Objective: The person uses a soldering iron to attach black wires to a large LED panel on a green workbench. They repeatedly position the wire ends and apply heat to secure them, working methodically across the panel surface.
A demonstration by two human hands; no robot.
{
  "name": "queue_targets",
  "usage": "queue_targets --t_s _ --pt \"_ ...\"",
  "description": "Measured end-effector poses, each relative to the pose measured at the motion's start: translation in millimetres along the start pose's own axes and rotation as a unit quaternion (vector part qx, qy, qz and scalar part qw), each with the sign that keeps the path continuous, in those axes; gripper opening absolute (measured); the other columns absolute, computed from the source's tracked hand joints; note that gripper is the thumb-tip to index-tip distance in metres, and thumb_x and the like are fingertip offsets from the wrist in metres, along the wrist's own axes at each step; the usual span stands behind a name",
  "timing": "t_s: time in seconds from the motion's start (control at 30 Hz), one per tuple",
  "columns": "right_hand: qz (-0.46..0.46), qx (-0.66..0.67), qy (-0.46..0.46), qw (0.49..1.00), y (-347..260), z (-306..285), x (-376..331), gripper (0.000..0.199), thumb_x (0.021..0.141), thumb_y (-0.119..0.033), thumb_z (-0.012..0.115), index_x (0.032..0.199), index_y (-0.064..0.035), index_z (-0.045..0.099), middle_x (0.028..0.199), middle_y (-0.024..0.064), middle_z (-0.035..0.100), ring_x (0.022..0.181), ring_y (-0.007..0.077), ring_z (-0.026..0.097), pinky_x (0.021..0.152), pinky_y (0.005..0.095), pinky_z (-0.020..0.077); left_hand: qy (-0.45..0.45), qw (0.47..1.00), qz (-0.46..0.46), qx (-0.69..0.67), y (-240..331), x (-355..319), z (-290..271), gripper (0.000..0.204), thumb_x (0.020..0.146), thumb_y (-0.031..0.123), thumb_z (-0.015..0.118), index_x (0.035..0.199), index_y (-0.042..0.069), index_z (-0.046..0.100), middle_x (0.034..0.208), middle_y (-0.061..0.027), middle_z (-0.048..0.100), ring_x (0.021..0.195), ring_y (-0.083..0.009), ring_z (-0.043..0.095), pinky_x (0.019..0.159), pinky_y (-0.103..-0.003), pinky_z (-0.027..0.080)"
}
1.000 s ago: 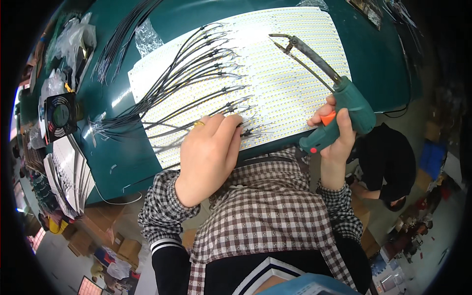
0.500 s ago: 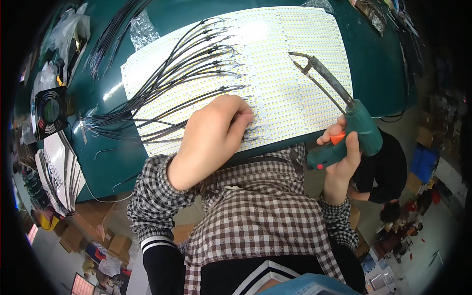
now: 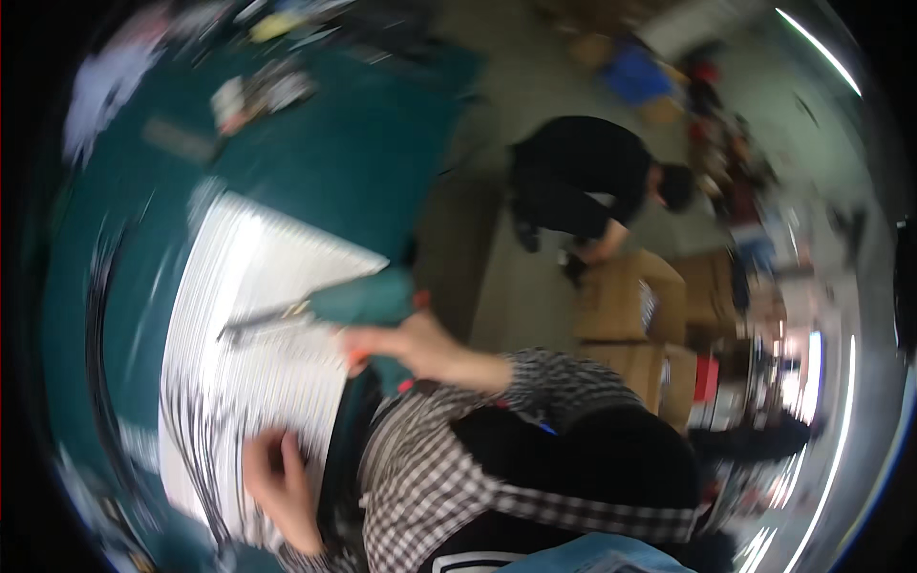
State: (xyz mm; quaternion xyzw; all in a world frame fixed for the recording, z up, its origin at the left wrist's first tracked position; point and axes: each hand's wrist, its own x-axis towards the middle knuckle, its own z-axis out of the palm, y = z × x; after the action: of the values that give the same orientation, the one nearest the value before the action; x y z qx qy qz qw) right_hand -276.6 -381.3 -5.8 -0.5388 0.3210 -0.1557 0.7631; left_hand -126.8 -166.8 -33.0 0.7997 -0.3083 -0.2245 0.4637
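Note:
My right hand [image 3: 435,355] is wrapped round the handle of a green soldering gun [image 3: 358,298] with an orange trigger. Its metal tip points left over a white LED board [image 3: 301,263], apparently above the surface, though blur hides the exact gap. Over the board's lower part is my left hand [image 3: 282,482], fingers curled toward the thumb; whatever they pinch, if anything, is too blurred to name. Beside that hand, thin dark wires [image 3: 196,463] run across the board's lower left part.
The board lies on a green table [image 3: 353,191]. A long dark wire bundle [image 3: 98,334] is at the left, and a crumpled packet [image 3: 263,93] lies farther back. Beyond the table's right edge, a person in black [image 3: 583,177] bends near open cardboard boxes [image 3: 626,296].
The whole view has swung to the right and blurred, so the board now appears at the left. The bent person and boxes show more fully. The soldering gun stays in my right hand.

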Motion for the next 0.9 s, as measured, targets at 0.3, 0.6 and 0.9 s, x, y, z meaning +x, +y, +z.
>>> queue_targets --t_s 0.3,0.6,0.9 --pt "-0.060 0.181 0.015 0.982 14 12 0 0.029 0.085 -0.018 0.077 0.101 0.0000 0.062 0.083 0.0074 0.065 0.063 0.0137 0.065 0.055 0.0287 0.0563 0.017 1.000 -0.006 -0.013 -8 -3 6 0.009 0.094 0.005 0.061 0.091 -0.002 0.056 0.081 -0.0047 0.054 0.074 -0.0118 0.049 0.066 -0.027 0.042" --pt "-0.059 0.190 -0.006 0.980 21 15 5 0.033 0.083 -0.020 0.079 0.102 0.0007 0.062 0.084 0.0083 0.065 0.062 0.0151 0.065 0.054 0.0296 0.0556 0.027 1.000 0.001 0.010 -9 -2 6 0.010 0.093 0.005 0.060 0.088 -0.002 0.055 0.079 -0.0045 0.052 0.074 -0.0131 0.046 0.066 -0.028 0.040" --pt "-0.045 0.154 0.000 0.987 3 13 7 0.026 0.086 -0.015 0.076 0.101 0.0034 0.065 0.084 0.0099 0.068 0.065 0.0156 0.067 0.060 0.0298 0.0562 0.037 0.999 -0.033 -0.020 -11 7 8 0.011 0.088 0.006 0.066 0.084 0.000 0.059 0.072 -0.0035 0.052 0.065 -0.0123 0.046 0.058 -0.028 0.040"
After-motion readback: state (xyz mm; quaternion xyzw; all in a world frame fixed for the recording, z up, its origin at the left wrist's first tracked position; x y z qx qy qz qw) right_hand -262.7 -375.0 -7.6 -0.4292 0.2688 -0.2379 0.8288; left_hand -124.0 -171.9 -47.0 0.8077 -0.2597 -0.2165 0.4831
